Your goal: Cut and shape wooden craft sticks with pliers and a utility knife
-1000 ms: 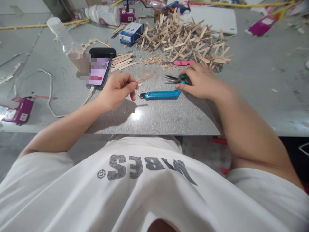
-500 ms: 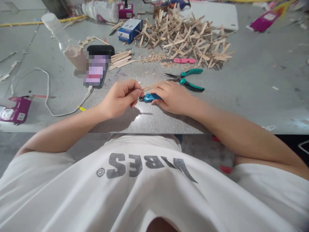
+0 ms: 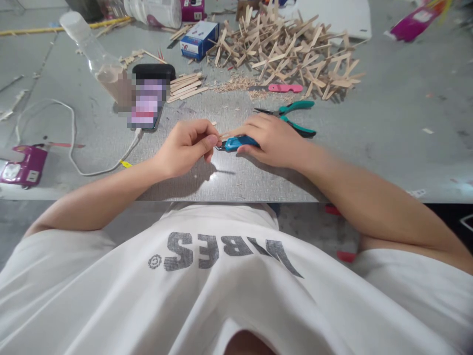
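My left hand (image 3: 186, 149) is closed in a pinch on a thin wooden stick (image 3: 226, 134), most of it hidden by fingers. My right hand (image 3: 275, 140) is wrapped round a blue utility knife (image 3: 239, 143), its metal tip lying against the left fingertips, just under the stick. Both hands are low over the grey table near its front edge. Right behind my right hand, pliers with green handles (image 3: 297, 106) lie spread, partly covered by the hand.
Behind the hands rises a heap of joined wooden sticks (image 3: 284, 59), with a pink-handled knife (image 3: 284, 88) and shavings (image 3: 234, 83) before it. To the left are loose sticks (image 3: 186, 88), a phone (image 3: 148, 103) on a white cable (image 3: 74, 128), and a tilted bottle (image 3: 98, 61).
My right hand and the utility knife have shifted slightly to the right, away from the left fingers. My left hand keeps its pinch almost in place. The whole view has tilted a little.
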`<state>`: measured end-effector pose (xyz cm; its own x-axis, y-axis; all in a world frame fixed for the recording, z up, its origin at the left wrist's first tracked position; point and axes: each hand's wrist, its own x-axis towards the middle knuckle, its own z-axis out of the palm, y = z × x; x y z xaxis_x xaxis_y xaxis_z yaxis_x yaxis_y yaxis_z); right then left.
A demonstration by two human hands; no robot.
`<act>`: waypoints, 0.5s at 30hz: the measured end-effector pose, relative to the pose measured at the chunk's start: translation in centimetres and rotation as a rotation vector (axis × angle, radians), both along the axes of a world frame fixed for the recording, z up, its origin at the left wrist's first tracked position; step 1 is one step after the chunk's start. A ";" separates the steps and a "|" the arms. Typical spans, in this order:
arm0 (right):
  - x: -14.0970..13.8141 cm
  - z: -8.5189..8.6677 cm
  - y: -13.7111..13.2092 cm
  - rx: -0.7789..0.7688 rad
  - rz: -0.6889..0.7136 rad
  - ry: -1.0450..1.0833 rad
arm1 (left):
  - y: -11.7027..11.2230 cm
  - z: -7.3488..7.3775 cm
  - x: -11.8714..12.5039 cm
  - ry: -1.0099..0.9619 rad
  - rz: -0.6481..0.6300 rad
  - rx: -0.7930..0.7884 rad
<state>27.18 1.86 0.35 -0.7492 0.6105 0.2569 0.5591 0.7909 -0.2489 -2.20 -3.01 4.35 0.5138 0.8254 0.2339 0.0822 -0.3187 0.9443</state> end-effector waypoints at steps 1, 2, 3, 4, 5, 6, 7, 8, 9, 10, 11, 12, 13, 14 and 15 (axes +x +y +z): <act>0.7 0.2 0.5 0.005 -0.015 -0.004 | 0.0 0.0 0.0 -0.003 -0.001 -0.007; 1.7 0.4 1.2 0.016 -0.052 0.013 | 0.1 0.0 0.0 -0.005 0.000 -0.015; 3.0 0.6 1.9 0.027 -0.109 0.036 | 0.1 0.0 0.0 -0.007 0.002 -0.026; 4.4 0.7 2.6 0.040 -0.158 0.051 | 0.0 0.0 -0.1 -0.007 0.005 -0.036; 5.9 0.8 3.4 0.063 -0.203 0.054 | 0.0 0.1 -0.1 -0.007 0.007 -0.044; 7.4 0.7 4.2 0.067 -0.235 0.034 | -0.1 0.1 -0.1 -0.007 0.010 -0.049; 8.8 0.5 4.9 0.063 -0.252 0.012 | -0.1 0.1 -0.1 -0.007 0.012 -0.050; 9.9 0.3 5.6 0.040 -0.262 -0.006 | -0.2 0.1 -0.1 -0.006 0.015 -0.051; 10.7 -0.1 6.1 0.017 -0.267 -0.024 | -0.2 0.1 -0.1 -0.005 0.017 -0.052; 11.3 -0.4 6.5 0.016 -0.262 -0.043 | -0.2 0.1 -0.1 -0.004 0.019 -0.053; 11.5 -0.8 6.8 0.013 -0.259 -0.060 | -0.2 0.1 -0.1 -0.003 0.020 -0.054; 11.5 -1.2 6.9 0.013 -0.260 -0.067 | -0.2 0.1 -0.1 -0.004 0.020 -0.055; 11.3 -1.5 6.9 0.014 -0.264 -0.066 | -0.2 0.1 -0.1 -0.003 0.020 -0.057; 10.9 -1.9 6.9 0.011 -0.269 -0.059 | -0.2 0.1 -0.1 -0.001 0.019 -0.059; 10.5 -2.2 6.8 0.008 -0.275 -0.050 | -0.2 0.1 -0.1 0.002 0.019 -0.059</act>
